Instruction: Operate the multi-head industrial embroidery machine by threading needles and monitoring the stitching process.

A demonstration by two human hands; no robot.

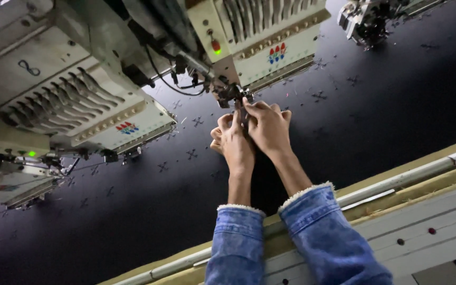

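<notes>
**Ana:** Where the view begins at the left, what stands there?

**Ben:** An embroidery head (75, 100), cream-coloured, with a row of grey levers on its face and a small green lamp (31, 154) lit below it. It hangs over a dark cloth (133, 211) stretched flat, which carries small stitched cross shapes in rows.

**Ana:** And further along?

**Ben:** A second embroidery head (259, 37) with a red button (216, 46) and a green light just under it. At its lower edge sits the needle assembly (229, 95), a dark cluster of metal parts with black cables running to it.

**Ana:** Where are the hands?

**Ben:** Both reach up to that needle assembly, side by side and touching each other. The left hand (234, 140) has its fingers curled in narrow, with the tips drawn together just below the metal parts. The right hand (267, 125) is pinched the same way, fingertips at the needle assembly. I cannot tell what, if anything, is held between the fingers; it is too small and dark.

**Ana:** What lies to the right?

**Ben:** Blue denim sleeves (323, 232) with pale lining cross a wooden frame edge (423, 169) and a grey rail. A third head (368, 18) shows partly at the top right.
</notes>
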